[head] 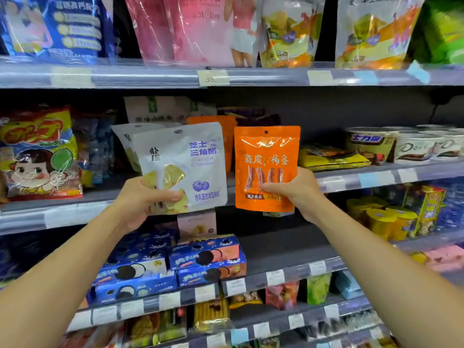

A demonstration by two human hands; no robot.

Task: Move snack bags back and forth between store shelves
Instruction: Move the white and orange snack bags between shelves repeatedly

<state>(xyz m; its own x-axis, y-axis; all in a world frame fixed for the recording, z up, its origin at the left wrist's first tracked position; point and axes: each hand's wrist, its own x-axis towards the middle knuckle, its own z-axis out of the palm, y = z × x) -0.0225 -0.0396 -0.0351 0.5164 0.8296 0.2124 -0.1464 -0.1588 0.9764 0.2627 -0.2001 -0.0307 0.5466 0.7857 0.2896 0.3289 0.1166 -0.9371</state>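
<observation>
My left hand point(143, 199) grips the lower left corner of a white cheese snack bag point(185, 156) with purple lettering, held upright in front of the middle shelf point(376, 178). Beside it, my right hand point(298, 190) holds an orange plum-strip bag point(267, 151) by its lower right edge, also upright. The two bags sit side by side, almost touching. Behind them on the shelf stand more white bags point(125, 139) and another orange bag point(213, 120), partly hidden.
A lollipop bag point(37, 151) stands left on the middle shelf, chocolate tubs point(411, 146) and yellow packs point(331, 156) at right. Large pouches point(288, 31) fill the top shelf. Blue cookie boxes point(170, 264) sit on the lower shelf point(288, 275), yellow rolls point(386, 219) further right.
</observation>
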